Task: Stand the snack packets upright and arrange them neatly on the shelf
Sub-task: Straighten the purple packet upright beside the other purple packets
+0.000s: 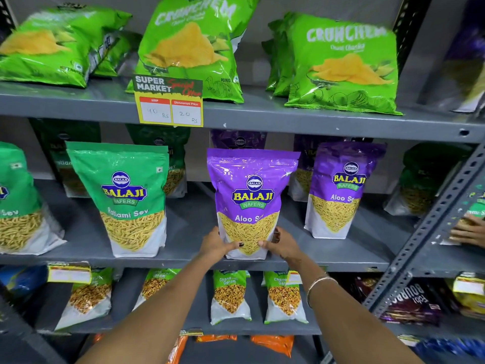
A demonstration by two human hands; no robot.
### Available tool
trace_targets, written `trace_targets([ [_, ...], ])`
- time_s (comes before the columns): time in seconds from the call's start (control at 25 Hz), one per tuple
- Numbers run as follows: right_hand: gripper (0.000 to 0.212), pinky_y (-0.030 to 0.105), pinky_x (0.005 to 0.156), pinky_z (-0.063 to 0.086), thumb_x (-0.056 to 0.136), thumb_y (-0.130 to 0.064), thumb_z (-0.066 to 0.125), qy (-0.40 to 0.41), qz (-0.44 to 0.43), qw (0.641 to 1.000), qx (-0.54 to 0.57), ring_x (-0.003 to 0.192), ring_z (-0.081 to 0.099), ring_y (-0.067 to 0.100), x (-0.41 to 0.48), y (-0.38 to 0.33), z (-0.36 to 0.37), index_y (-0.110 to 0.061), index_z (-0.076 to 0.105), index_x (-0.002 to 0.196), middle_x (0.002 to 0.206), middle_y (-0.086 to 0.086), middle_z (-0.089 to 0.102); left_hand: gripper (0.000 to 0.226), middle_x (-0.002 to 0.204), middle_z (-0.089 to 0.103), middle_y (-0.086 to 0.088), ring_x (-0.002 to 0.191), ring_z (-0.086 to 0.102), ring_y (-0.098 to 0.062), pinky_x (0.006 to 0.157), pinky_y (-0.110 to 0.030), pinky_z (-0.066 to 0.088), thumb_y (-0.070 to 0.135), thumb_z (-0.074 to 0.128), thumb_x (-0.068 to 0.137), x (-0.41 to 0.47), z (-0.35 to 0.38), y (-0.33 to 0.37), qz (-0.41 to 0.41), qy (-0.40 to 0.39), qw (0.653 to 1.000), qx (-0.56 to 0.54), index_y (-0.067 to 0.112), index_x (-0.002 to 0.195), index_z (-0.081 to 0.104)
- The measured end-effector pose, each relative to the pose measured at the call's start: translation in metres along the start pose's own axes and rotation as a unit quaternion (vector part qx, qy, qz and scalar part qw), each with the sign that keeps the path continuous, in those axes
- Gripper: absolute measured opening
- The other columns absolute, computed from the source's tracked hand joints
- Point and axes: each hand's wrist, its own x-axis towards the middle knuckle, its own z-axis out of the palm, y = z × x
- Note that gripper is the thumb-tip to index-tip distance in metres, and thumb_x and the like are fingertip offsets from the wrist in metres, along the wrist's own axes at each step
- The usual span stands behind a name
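Purple Aloo Sev packet (250, 200) stands upright at middle shelf (183, 261) front edge; left hand (216, 244) & right hand (282, 245) clamp its bottom corners, fingers wrapped on; long axis vertical, both equally near.

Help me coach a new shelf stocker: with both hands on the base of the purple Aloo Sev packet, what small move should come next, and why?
Probably let go. The purple Aloo Sev packet already stands upright near the shelf's front edge, roughly level with the second purple packet, while the left hand and right hand grip its base. A slight squaring first may help.
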Motion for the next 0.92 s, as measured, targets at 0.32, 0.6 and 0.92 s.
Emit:
trace_targets([
  [0.32,0.072,0.036,0.092,0.043,0.073,-0.018,0.075,0.223,0.030,0.973,-0.052,0.115,0.052,0.031,-0.015,0.001,-0.054,0.003,0.036,0.130,0.127,0.018,0.052,0.075,0.140,0.029,-0.014,0.130,0.028,-0.031,0.102,-0.046,0.023,0.058,0.047,0.074,-0.029,0.024,0.009,0.384,0.304,0.845,0.216,0.007,0.127,0.035],
  [0.6,0.079,0.044,0.105,0.033,0.066,-0.022,0.080,0.339,0.019,0.930,-0.140,0.125,0.040,0.041,0.003,0.010,-0.170,0.004,0.038,0.127,0.129,0.029,0.046,0.068,0.144,0.042,-0.012,0.133,0.037,-0.025,0.109,-0.033,0.030,0.041,0.051,0.080,-0.005,0.133,0.092,0.396,0.102,0.889,0.205,0.008,0.138,0.035],
  [0.92,0.040,0.009,0.047,0.051,0.070,0.017,0.067,0.053,0.027,0.996,0.065,0.066,0.058,0.008,0.044,0.034,-0.241,-0.012,0.046,0.089,0.098,0.012,0.061,0.047,0.114,0.059,-0.022,0.105,0.056,-0.027,0.076,-0.022,0.047,-0.003,0.074,0.069,0.065,0.215,0.129,0.040,-0.062,0.987,-0.145,0.003,0.107,0.048],
])
